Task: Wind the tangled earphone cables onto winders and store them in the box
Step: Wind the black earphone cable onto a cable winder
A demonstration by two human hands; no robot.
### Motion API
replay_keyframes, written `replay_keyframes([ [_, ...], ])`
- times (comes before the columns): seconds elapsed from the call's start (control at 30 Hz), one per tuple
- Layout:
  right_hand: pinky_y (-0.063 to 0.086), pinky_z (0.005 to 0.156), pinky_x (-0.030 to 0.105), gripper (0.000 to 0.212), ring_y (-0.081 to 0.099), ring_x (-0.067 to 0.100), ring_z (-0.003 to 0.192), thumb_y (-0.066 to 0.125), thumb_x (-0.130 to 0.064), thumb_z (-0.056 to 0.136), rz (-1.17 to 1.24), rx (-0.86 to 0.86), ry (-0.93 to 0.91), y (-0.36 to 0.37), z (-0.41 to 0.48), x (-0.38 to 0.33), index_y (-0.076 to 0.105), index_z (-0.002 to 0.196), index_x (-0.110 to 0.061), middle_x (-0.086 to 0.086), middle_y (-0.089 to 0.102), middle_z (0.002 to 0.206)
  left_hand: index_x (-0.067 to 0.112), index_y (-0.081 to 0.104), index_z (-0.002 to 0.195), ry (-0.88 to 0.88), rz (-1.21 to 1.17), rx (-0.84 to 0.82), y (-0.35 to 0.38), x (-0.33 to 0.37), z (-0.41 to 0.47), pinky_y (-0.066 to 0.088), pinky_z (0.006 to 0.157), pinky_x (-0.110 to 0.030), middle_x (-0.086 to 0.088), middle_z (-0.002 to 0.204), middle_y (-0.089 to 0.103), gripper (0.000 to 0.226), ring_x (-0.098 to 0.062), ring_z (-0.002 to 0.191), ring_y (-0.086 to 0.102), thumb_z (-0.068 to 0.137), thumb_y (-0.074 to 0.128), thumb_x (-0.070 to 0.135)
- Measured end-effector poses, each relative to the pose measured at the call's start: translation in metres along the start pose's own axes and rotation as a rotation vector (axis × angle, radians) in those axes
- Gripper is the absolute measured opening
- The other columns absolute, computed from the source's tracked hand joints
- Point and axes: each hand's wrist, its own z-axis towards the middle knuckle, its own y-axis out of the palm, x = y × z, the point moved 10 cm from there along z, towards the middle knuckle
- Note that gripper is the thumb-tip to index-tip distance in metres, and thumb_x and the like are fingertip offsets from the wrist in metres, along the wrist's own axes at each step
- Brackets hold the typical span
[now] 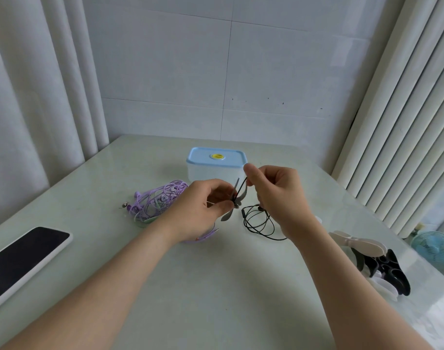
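My left hand [203, 205] pinches a grey fishbone-shaped winder [237, 199] above the table. My right hand [276, 190] pinches the black earphone cable [259, 223] and holds a taut strand of it against the winder. The rest of the black cable lies in loose loops on the table under my right hand. A tangled heap of purple earphone cables [157, 199] lies left of my left hand. Behind both hands stands the translucent box [203, 173], closed with its light blue lid [216, 157].
Several spare winders, beige, black and white, are piled [375, 258] at the table's right edge. A phone in a white case [21, 258] lies face up at the left edge. Curtains hang on both sides, with a tiled wall behind. A small blue fan [435, 246] stands beyond the table, far right.
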Motion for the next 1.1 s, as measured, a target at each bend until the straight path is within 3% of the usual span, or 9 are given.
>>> replay_keyframes([
  [0.13, 0.029, 0.056, 0.036, 0.043, 0.03, 0.022, 0.056, 0.069, -0.044, 0.098, 0.05, 0.111, 0.074, -0.017, 0.006, 0.014, 0.069, 0.063, -0.02, 0.01, 0.035, 0.06, 0.02, 0.072, 0.116, 0.032, -0.014, -0.058, 0.009, 0.008, -0.003, 0.054, 0.103, -0.033, 0.01, 0.106, 0.079, 0.021, -0.009, 0.107, 0.073, 0.101, 0.066, 0.007],
  [0.3, 0.031, 0.041, 0.02, 0.039, 0.035, 0.013, 0.042, 0.068, -0.038, 0.1, -0.13, 0.137, 0.096, -0.025, 0.009, 0.027, 0.07, 0.072, -0.012, -0.005, 0.04, 0.047, 0.013, 0.07, 0.115, 0.047, -0.214, 0.004, 0.002, 0.016, -0.002, 0.056, 0.09, -0.025, 0.002, 0.105, 0.08, 0.018, -0.01, 0.096, 0.074, 0.1, 0.067, 0.003],
  [0.43, 0.03, 0.045, 0.021, 0.041, 0.034, 0.009, 0.041, 0.069, -0.039, 0.099, -0.284, -0.029, 0.112, -0.007, 0.007, 0.035, 0.07, 0.068, -0.014, -0.011, 0.041, 0.044, 0.007, 0.069, 0.121, 0.033, -0.357, 0.123, -0.011, 0.014, -0.001, 0.056, 0.078, -0.023, -0.003, 0.111, 0.077, 0.019, -0.011, 0.092, 0.073, 0.102, 0.064, 0.007],
  [0.6, 0.022, 0.045, 0.02, 0.041, 0.024, 0.013, 0.047, 0.063, -0.039, 0.103, -0.258, -0.306, 0.119, 0.022, -0.006, 0.032, 0.074, 0.079, -0.007, -0.004, 0.031, 0.052, 0.009, 0.072, 0.117, -0.089, -0.43, 0.22, -0.019, -0.009, 0.002, 0.055, 0.084, -0.037, -0.008, 0.109, 0.079, 0.016, -0.028, 0.103, 0.073, 0.105, 0.061, 0.013],
  [0.67, 0.026, 0.052, 0.026, 0.038, 0.028, 0.02, 0.057, 0.06, -0.039, 0.105, -0.213, -0.371, 0.117, 0.028, -0.008, 0.031, 0.079, 0.086, -0.012, 0.003, 0.034, 0.063, 0.008, 0.072, 0.111, -0.117, -0.488, 0.266, -0.021, -0.012, 0.002, 0.056, 0.085, -0.043, -0.012, 0.105, 0.079, 0.015, -0.028, 0.097, 0.074, 0.106, 0.06, 0.013],
  [0.77, 0.029, 0.06, 0.032, 0.034, 0.032, 0.025, 0.068, 0.058, -0.033, 0.107, -0.163, -0.441, 0.134, 0.037, -0.011, 0.034, 0.081, 0.089, -0.017, -0.005, 0.043, 0.063, 0.006, 0.072, 0.108, -0.137, -0.562, 0.322, -0.024, -0.011, 0.0, 0.06, 0.093, -0.051, -0.015, 0.103, 0.078, 0.016, -0.031, 0.097, 0.077, 0.107, 0.056, 0.01],
  [0.93, 0.024, 0.054, 0.028, 0.031, 0.027, 0.021, 0.061, 0.062, -0.025, 0.105, -0.093, -0.514, 0.142, 0.044, -0.016, 0.025, 0.082, 0.086, -0.011, -0.001, 0.039, 0.059, 0.018, 0.066, 0.112, -0.106, -0.26, 0.432, -0.04, -0.014, -0.003, 0.061, 0.088, -0.043, 0.003, 0.105, 0.075, 0.01, -0.012, 0.096, 0.074, 0.103, 0.063, 0.019],
  [1.0, 0.023, 0.051, 0.025, 0.033, 0.025, 0.018, 0.055, 0.061, -0.021, 0.105, -0.036, -0.484, 0.135, 0.041, -0.016, 0.02, 0.08, 0.082, -0.008, -0.001, 0.036, 0.056, 0.021, 0.063, 0.112, -0.041, -0.04, 0.345, -0.034, -0.005, -0.002, 0.056, 0.085, -0.033, 0.011, 0.104, 0.072, 0.009, -0.003, 0.093, 0.069, 0.103, 0.063, 0.019],
  [1.1, 0.022, 0.049, 0.023, 0.038, 0.02, 0.016, 0.053, 0.055, -0.025, 0.109, 0.089, -0.432, 0.102, 0.037, -0.013, 0.011, 0.075, 0.083, -0.006, -0.002, 0.027, 0.059, 0.027, 0.064, 0.111, 0.013, 0.139, 0.173, -0.015, 0.002, 0.001, 0.057, 0.089, -0.035, 0.014, 0.103, 0.072, 0.01, -0.006, 0.097, 0.07, 0.103, 0.063, 0.021],
])
